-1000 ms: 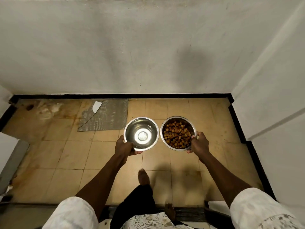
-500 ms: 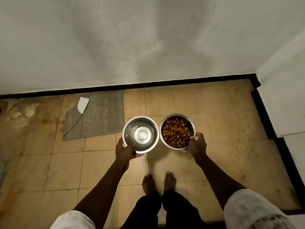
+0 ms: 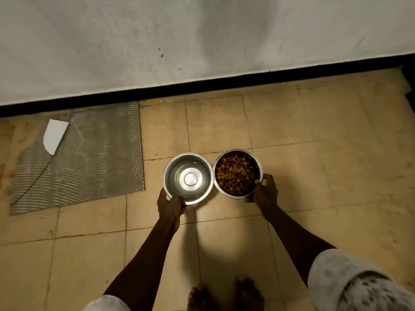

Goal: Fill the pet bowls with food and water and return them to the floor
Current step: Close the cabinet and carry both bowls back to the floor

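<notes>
Water bowl: steel, rigid, slick; liquid shifts, keep level; left hand grips near rim. Kibble bowl: steel, lighter, contents loose; right hand pinches rim. Both carried side by side, rims touching, above tiled floor, near grey mat

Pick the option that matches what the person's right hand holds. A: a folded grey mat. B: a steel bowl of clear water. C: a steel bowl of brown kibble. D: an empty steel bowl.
C: the right hand grips the rim of the kibble bowl, heaped with brown pieces, while the left hand holds the water bowl beside it.
</notes>
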The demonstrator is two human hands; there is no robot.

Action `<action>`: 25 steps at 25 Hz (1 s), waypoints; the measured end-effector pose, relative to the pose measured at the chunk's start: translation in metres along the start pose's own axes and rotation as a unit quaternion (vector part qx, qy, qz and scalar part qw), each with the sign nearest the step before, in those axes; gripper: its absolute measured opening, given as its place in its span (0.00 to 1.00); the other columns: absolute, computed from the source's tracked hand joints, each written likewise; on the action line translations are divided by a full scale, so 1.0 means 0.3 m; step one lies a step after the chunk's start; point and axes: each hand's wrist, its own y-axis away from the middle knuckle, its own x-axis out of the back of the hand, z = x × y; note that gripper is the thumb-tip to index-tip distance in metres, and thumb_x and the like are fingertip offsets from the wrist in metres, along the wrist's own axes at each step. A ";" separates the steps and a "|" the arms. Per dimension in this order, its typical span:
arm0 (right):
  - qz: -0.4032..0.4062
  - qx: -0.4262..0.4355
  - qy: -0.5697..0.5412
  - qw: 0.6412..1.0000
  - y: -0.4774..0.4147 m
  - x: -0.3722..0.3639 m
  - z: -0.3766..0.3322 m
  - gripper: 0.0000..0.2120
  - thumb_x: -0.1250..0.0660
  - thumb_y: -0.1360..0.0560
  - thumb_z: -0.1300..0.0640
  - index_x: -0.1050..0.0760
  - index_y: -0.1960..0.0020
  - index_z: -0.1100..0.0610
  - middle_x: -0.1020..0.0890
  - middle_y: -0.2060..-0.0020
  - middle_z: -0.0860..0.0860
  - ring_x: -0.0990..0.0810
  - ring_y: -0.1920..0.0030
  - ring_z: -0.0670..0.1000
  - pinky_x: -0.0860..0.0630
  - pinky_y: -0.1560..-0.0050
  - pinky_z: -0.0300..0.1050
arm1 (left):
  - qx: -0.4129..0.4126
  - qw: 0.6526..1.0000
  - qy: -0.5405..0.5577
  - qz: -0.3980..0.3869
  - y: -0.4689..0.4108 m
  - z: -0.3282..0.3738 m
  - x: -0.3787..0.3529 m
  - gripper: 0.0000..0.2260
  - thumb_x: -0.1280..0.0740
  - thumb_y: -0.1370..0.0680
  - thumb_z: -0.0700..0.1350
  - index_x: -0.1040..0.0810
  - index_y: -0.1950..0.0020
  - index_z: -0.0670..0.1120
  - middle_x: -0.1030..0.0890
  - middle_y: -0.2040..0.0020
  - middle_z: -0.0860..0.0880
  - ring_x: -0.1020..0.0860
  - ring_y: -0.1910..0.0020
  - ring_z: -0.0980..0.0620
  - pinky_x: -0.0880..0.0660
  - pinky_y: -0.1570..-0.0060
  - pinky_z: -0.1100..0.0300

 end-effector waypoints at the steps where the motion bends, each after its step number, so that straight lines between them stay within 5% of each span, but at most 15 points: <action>1: 0.003 -0.001 0.002 1.000 -0.061 -0.035 0.043 0.17 0.40 0.15 0.57 0.34 0.27 0.57 0.27 0.38 0.54 0.18 0.46 0.61 0.15 0.69 0.51 | 0.003 1.000 0.006 0.003 -0.072 -0.034 -0.015 0.27 0.28 0.24 0.28 0.26 0.31 0.51 0.18 0.36 0.39 0.13 0.47 0.35 0.14 0.60 0.42; 6: 0.021 -0.007 0.001 1.000 -0.270 -0.136 0.169 0.16 0.39 0.15 0.58 0.33 0.28 0.56 0.27 0.39 0.54 0.19 0.50 0.57 0.14 0.60 0.64 | 0.015 1.000 0.018 0.006 -0.288 -0.149 -0.056 0.32 0.30 0.23 0.27 0.30 0.23 0.48 0.21 0.33 0.32 0.16 0.48 0.29 0.18 0.76 0.53; 9: 0.022 -0.004 0.004 1.000 -0.328 -0.155 0.204 0.16 0.39 0.16 0.57 0.33 0.28 0.56 0.26 0.39 0.55 0.18 0.52 0.55 0.14 0.64 0.58 | 0.016 0.999 0.046 -0.012 -0.360 -0.193 -0.068 0.31 0.32 0.22 0.26 0.28 0.25 0.52 0.22 0.32 0.33 0.23 0.43 0.20 0.15 0.63 0.38; 12: 0.017 0.001 0.011 1.000 -0.347 -0.177 0.216 0.16 0.39 0.16 0.57 0.33 0.28 0.55 0.25 0.40 0.55 0.18 0.54 0.53 0.14 0.65 0.56 | 0.016 0.998 0.064 -0.012 -0.394 -0.213 -0.073 0.31 0.31 0.23 0.26 0.28 0.29 0.55 0.22 0.31 0.35 0.17 0.46 0.26 0.19 0.52 0.26; 19: 0.003 -0.004 0.011 1.000 -0.312 -0.177 0.214 0.20 0.37 0.16 0.49 0.31 0.27 0.54 0.24 0.40 0.53 0.16 0.51 0.56 0.15 0.53 0.65 | 0.027 0.998 0.046 -0.024 -0.365 -0.206 -0.073 0.34 0.28 0.22 0.31 0.36 0.22 0.54 0.23 0.33 0.32 0.20 0.40 0.28 0.13 0.58 0.44; 22: -0.011 -0.005 0.045 0.999 -0.221 -0.147 0.180 0.31 0.38 0.23 0.35 0.28 0.28 0.53 0.20 0.36 0.56 0.17 0.42 0.61 0.18 0.42 0.66 | 0.046 0.999 -0.021 -0.004 -0.377 -0.235 -0.039 0.45 0.18 0.29 0.49 0.41 0.18 0.53 0.22 0.30 0.38 0.18 0.35 0.35 0.17 0.43 0.42; 24: -0.020 0.008 0.091 0.996 -0.099 -0.108 0.096 0.29 0.39 0.20 0.37 0.29 0.26 0.54 0.22 0.31 0.59 0.22 0.33 0.62 0.25 0.32 0.62 | 0.039 0.994 -0.104 0.015 -0.271 -0.184 -0.042 0.54 0.18 0.35 0.58 0.43 0.16 0.52 0.26 0.24 0.40 0.23 0.29 0.38 0.22 0.33 0.42; 25: -0.026 0.021 0.104 0.994 -0.035 -0.092 0.053 0.26 0.40 0.16 0.42 0.30 0.24 0.56 0.24 0.29 0.60 0.25 0.30 0.63 0.27 0.30 0.59 | 0.007 0.990 -0.141 0.018 -0.154 -0.126 -0.058 0.49 0.19 0.30 0.57 0.42 0.16 0.49 0.27 0.23 0.40 0.24 0.28 0.39 0.25 0.30 0.45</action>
